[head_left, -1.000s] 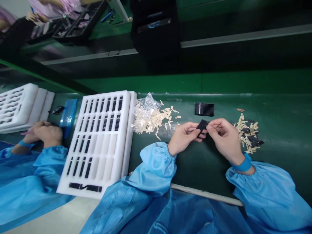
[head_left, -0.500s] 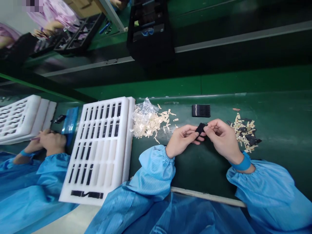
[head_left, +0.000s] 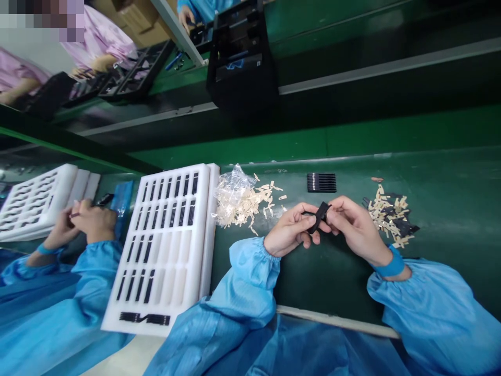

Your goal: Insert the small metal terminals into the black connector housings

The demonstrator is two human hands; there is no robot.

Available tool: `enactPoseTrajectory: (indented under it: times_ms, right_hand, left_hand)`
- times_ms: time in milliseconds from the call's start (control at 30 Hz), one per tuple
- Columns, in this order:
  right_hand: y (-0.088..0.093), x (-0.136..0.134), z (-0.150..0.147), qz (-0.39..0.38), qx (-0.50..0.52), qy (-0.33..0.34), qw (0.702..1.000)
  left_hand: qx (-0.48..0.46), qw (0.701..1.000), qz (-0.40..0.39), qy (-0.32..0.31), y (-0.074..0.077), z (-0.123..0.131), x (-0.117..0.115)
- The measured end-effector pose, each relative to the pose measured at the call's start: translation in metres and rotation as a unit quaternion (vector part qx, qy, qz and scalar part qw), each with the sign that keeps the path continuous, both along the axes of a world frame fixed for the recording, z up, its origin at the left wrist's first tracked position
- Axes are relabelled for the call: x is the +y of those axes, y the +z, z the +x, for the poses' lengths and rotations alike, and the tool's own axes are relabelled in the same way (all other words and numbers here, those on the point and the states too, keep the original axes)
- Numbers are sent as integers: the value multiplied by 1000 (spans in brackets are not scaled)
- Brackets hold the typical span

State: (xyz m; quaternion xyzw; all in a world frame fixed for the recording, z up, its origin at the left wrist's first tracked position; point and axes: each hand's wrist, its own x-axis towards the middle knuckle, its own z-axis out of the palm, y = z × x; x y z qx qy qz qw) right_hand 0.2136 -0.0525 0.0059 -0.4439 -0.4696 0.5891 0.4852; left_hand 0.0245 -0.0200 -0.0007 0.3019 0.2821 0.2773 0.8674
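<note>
My left hand is closed on a small flat black part, pinched between thumb and fingers and tilted upward to the right. Thin dark ends stick out on both sides of it. My right hand is closed too, its thumb and forefinger pinching the right end of that piece. Beyond both hands, a neat row of slim black strips lies on the green bench. To the right of my right hand is a heap of cream-coloured slips and black scraps.
Left of my hands lie a pile of cream slips under a clear plastic bag and a white foam tray partly filled with black strips. A co-worker's hands work farther left. A black bin stands at the back.
The black part has turned slightly in my fingers, and thin ends now show at its sides. My left fingers have shifted beneath it. The view has moved a little; the co-worker's hands have risen.
</note>
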Motion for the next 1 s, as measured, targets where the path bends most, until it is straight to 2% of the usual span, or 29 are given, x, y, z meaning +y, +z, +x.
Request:
enactPoseTrajectory:
  times_ms: [267, 333, 433, 500, 667, 1000]
  right_hand:
    - [-6, -1, 1, -7, -27, 15, 999]
    - [-7, 1, 5, 13, -38, -16, 999]
    - [-6, 4, 9, 57, -46, -111, 991]
    - [-5, 5, 10, 76, -56, -142, 985]
    - [-3, 4, 8, 88, -89, -125, 984]
    - [-5, 4, 10, 60, -127, -117, 983]
  left_hand:
    - [9, 1000, -23, 6, 1, 0, 0]
    - [12, 1000, -24, 12, 0, -1, 0]
    - [27, 999, -20, 19, 0, -1, 0]
    - [33, 999, -19, 18, 0, -1, 0]
    - [36, 999, -17, 12, 1, 1, -1]
    - [34, 999, -19, 2, 0, 2, -2]
